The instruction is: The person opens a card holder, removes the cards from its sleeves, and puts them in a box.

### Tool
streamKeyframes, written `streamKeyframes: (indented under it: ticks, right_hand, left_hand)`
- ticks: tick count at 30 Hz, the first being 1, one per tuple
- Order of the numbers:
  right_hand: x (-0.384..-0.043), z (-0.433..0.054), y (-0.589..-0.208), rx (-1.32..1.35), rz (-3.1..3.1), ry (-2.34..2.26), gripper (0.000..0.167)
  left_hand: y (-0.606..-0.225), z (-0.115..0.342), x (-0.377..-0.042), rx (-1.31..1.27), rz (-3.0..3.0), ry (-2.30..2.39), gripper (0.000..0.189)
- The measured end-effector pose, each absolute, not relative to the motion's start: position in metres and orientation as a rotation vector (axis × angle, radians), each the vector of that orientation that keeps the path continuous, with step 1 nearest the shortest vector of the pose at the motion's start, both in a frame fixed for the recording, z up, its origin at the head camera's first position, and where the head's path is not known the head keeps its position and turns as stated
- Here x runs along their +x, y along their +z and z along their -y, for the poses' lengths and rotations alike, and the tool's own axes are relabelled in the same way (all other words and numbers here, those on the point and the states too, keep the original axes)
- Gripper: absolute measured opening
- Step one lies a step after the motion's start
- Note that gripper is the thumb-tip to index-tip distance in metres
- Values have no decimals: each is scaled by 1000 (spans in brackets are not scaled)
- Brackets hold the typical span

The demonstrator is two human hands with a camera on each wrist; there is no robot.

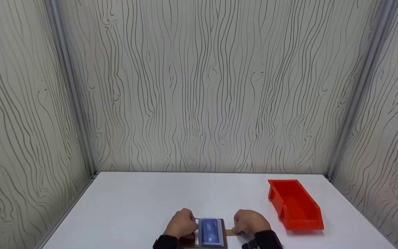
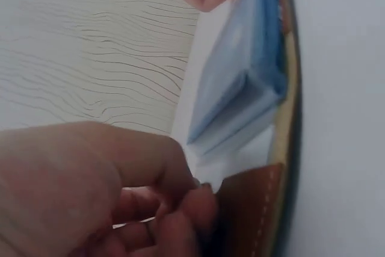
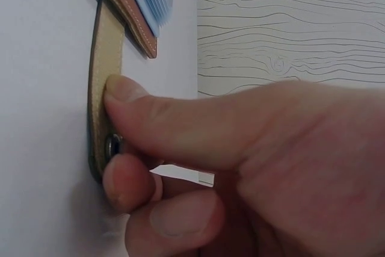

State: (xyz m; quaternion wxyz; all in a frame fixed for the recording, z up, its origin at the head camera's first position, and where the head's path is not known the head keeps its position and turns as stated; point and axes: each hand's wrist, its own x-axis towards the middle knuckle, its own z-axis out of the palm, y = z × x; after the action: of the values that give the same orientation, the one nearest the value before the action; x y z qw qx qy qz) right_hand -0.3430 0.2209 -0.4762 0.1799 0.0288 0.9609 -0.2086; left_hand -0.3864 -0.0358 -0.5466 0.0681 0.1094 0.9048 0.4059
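Note:
A brown leather card holder [image 1: 224,238] lies open on the table in front of me, with a stack of clear blue card sleeves [image 1: 212,232] standing up from its middle. At its left side, my left hand [image 1: 182,223] has curled fingers pinching the brown leather cover [image 2: 252,206]; the fingertips are partly hidden. On the right, my right hand [image 1: 250,222] pinches the tan closing strap [image 3: 108,46] between thumb and fingers, close to its metal snap button [image 3: 113,144]. White stitching runs along the leather edges.
A red plastic bin [image 1: 295,205] stands on the white table [image 1: 133,204], right of and beyond my right hand. Wood-grain patterned panels [image 1: 202,86] enclose the table at the back and both sides.

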Motion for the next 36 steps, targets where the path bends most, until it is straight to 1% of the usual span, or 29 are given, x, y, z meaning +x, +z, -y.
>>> streamKeyframes:
  ticks: [2,5,7,11,15,21,30,36]
  right_hand:
    - [-343,-221,-478,94,-2715,-590,13]
    - [-342,-220,-479,121,-2709,-602,13]
    - [-342,-220,-480,129,-2705,-609,12]
    - [-342,-219,-479,108,-2708,-616,13]
    - [-341,-220,-477,71,-2718,-603,15]
    - [-342,-221,-476,62,-2722,-594,17]
    - [-342,-211,-474,20,-2786,-607,11]
    - [-344,-210,-470,-117,-2763,-720,13]
  left_hand:
    - [-530,37,-372,249,-2584,1373,4]
    - [-511,36,-355,153,-2384,1581,14]
    - [-506,35,-351,106,-2272,1664,20]
    - [-510,35,-353,53,-2185,1735,22]
    - [-518,37,-357,7,-2176,1761,20]
    - [-518,37,-355,7,-2193,1765,18]
    - [-516,30,-351,-58,-2282,1786,14]
    - [-515,29,-349,-41,-2292,1805,15]
